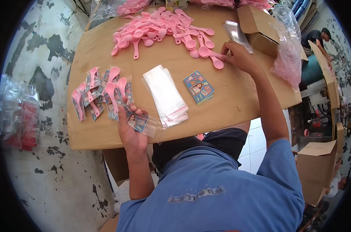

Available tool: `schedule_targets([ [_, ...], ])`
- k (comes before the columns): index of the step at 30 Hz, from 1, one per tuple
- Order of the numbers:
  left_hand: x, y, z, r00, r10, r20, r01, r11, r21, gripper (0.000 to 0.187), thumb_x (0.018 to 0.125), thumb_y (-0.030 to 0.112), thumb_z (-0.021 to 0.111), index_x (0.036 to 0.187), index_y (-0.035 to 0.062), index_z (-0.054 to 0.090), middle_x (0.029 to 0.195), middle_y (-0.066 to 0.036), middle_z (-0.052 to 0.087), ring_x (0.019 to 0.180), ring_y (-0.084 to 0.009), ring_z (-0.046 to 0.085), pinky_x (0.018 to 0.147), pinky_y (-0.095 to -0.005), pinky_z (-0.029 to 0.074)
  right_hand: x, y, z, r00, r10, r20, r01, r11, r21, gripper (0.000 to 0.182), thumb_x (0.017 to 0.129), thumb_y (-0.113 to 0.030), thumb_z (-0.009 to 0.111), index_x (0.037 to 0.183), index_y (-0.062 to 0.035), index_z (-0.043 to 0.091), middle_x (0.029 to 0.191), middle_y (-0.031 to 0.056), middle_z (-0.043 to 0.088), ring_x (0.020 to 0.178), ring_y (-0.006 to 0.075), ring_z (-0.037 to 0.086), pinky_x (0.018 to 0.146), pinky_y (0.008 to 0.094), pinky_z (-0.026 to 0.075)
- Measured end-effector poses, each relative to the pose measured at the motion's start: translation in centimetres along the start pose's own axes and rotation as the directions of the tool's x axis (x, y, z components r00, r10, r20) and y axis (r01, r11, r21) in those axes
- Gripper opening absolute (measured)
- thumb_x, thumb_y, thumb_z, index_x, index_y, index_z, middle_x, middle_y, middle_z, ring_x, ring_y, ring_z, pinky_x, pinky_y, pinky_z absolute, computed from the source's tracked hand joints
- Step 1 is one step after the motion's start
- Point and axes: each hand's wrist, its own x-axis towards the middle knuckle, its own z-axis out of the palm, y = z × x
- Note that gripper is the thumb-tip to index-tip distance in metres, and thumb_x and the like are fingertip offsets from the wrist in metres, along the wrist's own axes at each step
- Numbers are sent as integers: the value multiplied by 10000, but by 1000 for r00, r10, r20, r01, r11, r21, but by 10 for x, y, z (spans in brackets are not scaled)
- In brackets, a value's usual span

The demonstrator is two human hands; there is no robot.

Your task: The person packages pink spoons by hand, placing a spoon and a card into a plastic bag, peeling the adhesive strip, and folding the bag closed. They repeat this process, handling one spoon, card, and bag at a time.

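Note:
In my left hand [133, 129] is a clear plastic bag [154, 127] with a printed card [138, 122] inside, held near the table's front edge. My right hand [237, 56] reaches to the right end of the spoon pile, its fingers closed at the handle of a pink spoon [218, 62]. A large heap of pink spoons [148, 29] lies at the back. Between my hands are a stack of clear bags [166, 94] and a stack of printed cards [198, 87]. Several bagged spoons with cards [110, 89] lie beyond my left hand.
The brown-covered table [229, 104] has an open cardboard box [260, 29] at its back right, beside a bag of pink items [287, 62]. Clear packets [237, 34] lie near that box. Another person [316, 38] bends at the far right. A carton [316, 170] stands lower right.

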Motion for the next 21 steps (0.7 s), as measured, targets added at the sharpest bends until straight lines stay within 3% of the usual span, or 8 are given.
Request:
schedule_targets([
  [2,5,3,9,1000,30,5,-30,999,14,418,1098,357,592,1418,91,550,985,-32,612,900,-150,620,984,-398,536,-3,-10,5,1000,8,-8,-8,997,82,205,915,-178,784,978,-21,667,912,76,702,827,217,635,735,347,511],
  [5,5,-20,38,993,122,0,-122,992,40,441,1091,375,602,1425,92,545,986,-24,612,896,-142,616,976,-394,539,-22,4,-3,974,-92,-205,101,994,37,190,951,-175,756,1023,-12,690,876,75,700,785,178,642,715,324,509],
  [8,11,-14,45,981,194,14,-194,980,49,472,1082,408,609,1429,98,535,999,-23,617,916,-143,623,1002,-412,537,-56,-43,-7,924,145,-354,-42,959,281,188,969,-141,743,1064,19,713,898,93,735,758,174,660,708,321,530],
  [11,19,-13,44,963,270,3,-270,962,26,490,1073,437,611,1423,101,540,1005,-25,627,940,-148,634,1028,-424,536,-97,-58,3,964,225,-144,-67,725,686,225,989,-137,733,1129,39,722,930,64,742,783,115,663,714,281,541],
  [13,23,-13,48,952,307,-9,-307,952,21,491,1072,443,609,1419,102,543,1008,-26,631,948,-151,638,1030,-423,538,-124,-85,17,978,208,36,-147,546,825,232,989,-120,730,1146,50,720,934,43,727,817,90,658,733,260,544],
  [16,24,-16,52,957,290,2,-290,957,14,476,1075,441,601,1401,99,546,1018,-46,640,953,-172,651,1055,-450,535,-147,-116,42,957,161,240,-283,363,888,226,994,-103,725,1164,44,712,962,50,732,832,93,663,756,255,547],
  [21,15,-40,63,984,167,60,-167,986,6,500,1083,443,583,1427,91,497,1025,-62,641,949,-183,662,1070,-473,531,-148,-156,70,946,118,302,-320,190,928,236,997,-80,725,1195,46,699,1025,50,729,881,87,666,808,249,550],
])
